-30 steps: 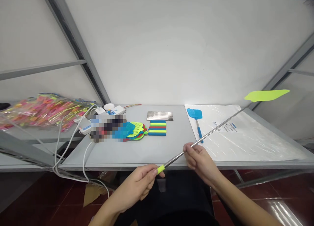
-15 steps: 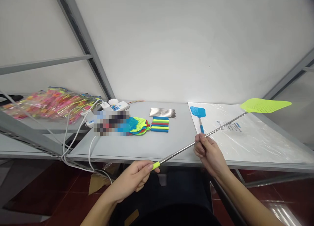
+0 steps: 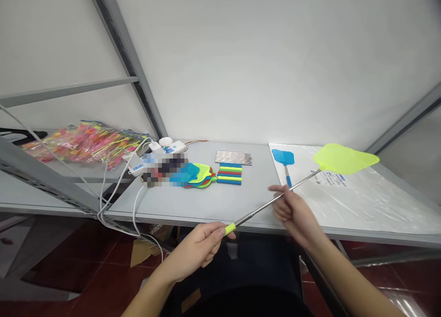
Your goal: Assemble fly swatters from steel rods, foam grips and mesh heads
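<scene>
Hands (image 3: 203,244) hold lime swatter (image 3: 344,159); print (image 3: 331,178) on white wrapping (image 3: 375,206) illegible

Lime fly swatter (image 3: 342,159) — extended, slanting up rightward

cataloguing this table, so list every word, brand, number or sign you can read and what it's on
No text is readable.
White plastic wrap: blue and dark print, too small and blurred to read.
Colourful bagged pile: no lettering can be made out.
Yellow-green swatter head: no lettering visible.
</scene>
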{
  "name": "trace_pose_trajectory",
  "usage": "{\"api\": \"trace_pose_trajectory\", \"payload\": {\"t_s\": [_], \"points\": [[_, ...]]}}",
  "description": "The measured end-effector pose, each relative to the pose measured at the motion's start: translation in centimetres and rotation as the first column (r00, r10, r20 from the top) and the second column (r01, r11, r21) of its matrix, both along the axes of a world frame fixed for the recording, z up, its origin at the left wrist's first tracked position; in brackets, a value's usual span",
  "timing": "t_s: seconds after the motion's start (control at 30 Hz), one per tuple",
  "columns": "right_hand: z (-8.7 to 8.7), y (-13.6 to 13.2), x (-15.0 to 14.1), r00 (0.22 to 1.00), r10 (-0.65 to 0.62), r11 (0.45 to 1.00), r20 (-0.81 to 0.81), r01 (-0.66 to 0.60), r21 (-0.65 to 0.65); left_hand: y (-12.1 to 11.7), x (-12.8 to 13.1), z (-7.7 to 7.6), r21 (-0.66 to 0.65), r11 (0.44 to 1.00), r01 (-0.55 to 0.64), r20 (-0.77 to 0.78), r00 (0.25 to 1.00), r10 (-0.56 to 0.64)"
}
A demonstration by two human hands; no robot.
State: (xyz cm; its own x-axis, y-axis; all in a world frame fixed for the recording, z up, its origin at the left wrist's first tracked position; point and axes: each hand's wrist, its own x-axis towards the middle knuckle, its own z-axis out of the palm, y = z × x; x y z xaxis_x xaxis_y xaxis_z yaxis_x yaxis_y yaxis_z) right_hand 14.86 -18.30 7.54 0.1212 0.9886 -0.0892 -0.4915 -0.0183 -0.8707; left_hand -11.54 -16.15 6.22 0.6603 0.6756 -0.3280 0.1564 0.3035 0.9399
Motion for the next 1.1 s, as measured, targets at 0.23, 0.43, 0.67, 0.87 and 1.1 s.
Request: {"api": "trace_pose_trajectory", "payload": {"t_s": [0.23,0.43,0.67,0.87,1.1], "points": [[0.6,1.7,4.0,0.942,-0.333,0.942,-0.041,0.335,0.036,1.0,-1.2,-0.2,0.003,1.000,0.003,-0.040,0.999,-0.003],[-1.7,-0.1,-3.8,0.989,0.087,0.996,0.120,-0.085,-0.024,0.4,1.1,-0.5,-0.010,1.000,-0.001,0.042,0.999,0.002],[-1.2,0.4,-2.4,0.973,0.229,0.968,-0.002,-0.228,-0.104,0.4,1.3,-0.5,-0.014,0.999,-0.029,0.090,0.996,0.031],[0.6,2.4,0.6,0.985,-0.162,0.986,0.050,0.164,-0.041,1.2,1.8,-0.3,0.069,0.996,-0.051,0.029,0.998,0.049],[1.1,3.7,0.9,0.969,-0.199,0.979,0.145,0.202,-0.005,2.3,4.4,0.2,0.095,0.994,-0.055,0.022,0.998,0.054]]}}
